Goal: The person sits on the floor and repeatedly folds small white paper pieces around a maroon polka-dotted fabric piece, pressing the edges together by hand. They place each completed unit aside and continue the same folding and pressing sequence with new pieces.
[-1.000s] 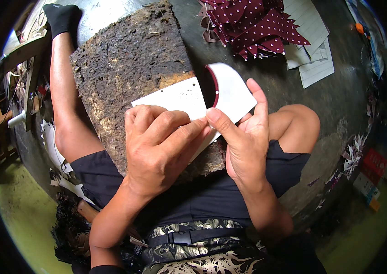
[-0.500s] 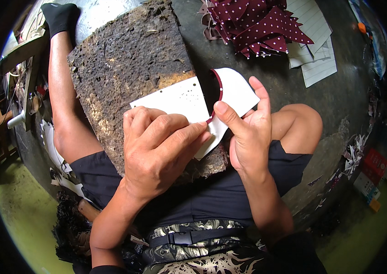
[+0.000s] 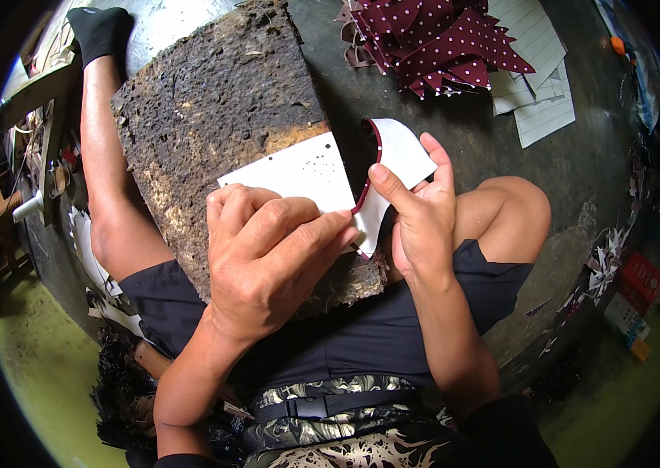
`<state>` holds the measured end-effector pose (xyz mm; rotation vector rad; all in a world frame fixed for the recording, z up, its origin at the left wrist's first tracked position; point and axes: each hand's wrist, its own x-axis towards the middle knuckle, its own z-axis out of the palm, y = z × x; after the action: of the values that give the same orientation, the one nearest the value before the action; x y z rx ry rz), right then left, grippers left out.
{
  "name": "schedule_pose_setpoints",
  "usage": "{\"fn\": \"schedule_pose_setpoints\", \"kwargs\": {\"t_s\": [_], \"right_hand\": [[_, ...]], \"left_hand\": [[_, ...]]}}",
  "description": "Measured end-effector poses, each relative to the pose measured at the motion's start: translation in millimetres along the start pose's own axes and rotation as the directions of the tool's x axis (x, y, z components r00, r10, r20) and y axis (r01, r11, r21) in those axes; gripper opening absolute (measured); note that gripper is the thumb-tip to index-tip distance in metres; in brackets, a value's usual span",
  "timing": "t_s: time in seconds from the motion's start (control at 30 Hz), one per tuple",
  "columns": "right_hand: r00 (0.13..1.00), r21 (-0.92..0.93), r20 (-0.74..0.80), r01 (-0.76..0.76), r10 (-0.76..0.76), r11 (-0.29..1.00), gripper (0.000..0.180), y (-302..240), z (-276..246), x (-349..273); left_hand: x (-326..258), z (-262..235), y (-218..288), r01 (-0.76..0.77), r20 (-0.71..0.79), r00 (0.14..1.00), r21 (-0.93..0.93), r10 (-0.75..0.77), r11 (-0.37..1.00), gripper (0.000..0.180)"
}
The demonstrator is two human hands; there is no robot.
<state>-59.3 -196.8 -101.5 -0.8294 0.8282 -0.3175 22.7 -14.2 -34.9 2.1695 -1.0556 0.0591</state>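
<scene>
A curved white piece with a dotted maroon edge (image 3: 408, 155) is bent up between my hands. My left hand (image 3: 263, 257) is closed, its index finger and thumb pinching the maroon edge near the piece's lower end. Under those fingers a flat white sheet with dark specks (image 3: 291, 169) lies on a rough, dark block (image 3: 217, 101); its near side is hidden by the hand. My right hand (image 3: 423, 214) holds the curved piece from the right, thumb against its face near the edge and other fingers behind.
Beyond the block, a pile of maroon white-dotted pieces with pointed edges (image 3: 447, 43) lies on the dark floor (image 3: 454, 117). Lined paper sheets (image 3: 546, 113) are beside it. Scraps (image 3: 603, 261) and a red packet (image 3: 640, 274) lie at right. A wooden frame (image 3: 37, 93) stands at left.
The curved piece has tilted, so its white face looks narrower and its lower end sits higher. My right hand has shifted slightly left with it. My left hand stays almost in place.
</scene>
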Motion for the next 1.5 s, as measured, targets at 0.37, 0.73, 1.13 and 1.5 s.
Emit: {"fn": "schedule_pose_setpoints", "kwargs": {"t_s": [0.37, 0.73, 1.13, 1.5], "right_hand": [[0.999, -0.022, -0.022, 0.035, -0.036, 0.999, 0.096, 1.8, -5.8, 3.0], [0.93, -0.288, -0.061, 0.331, -0.363, 0.898, 0.103, -41.2, -6.9, 9.8], [0.43, -0.63, 0.763, 0.326, 0.483, 0.705, 0.085, -151.9, 49.5, -24.3], [0.83, -0.739, 0.547, 0.414, 0.113, 0.532, 0.015, -85.2, 31.5, -8.3]], "left_hand": [[1.1, -6.1, -3.5, -0.138, 0.08, 0.988, 0.116, 0.129, 0.984, 0.04], [6.6, -17.4, 11.9, -0.021, 0.207, 0.978, 0.084, 0.003, 0.996, 0.066], [29.5, -115.3, 28.6, 0.532, 0.403, 0.823, -0.301, -0.4, 0.791, 0.064], [1.9, -69.3, 13.8, 0.135, 0.089, 0.981, 0.334, -0.173, 0.933, 0.043]]}}
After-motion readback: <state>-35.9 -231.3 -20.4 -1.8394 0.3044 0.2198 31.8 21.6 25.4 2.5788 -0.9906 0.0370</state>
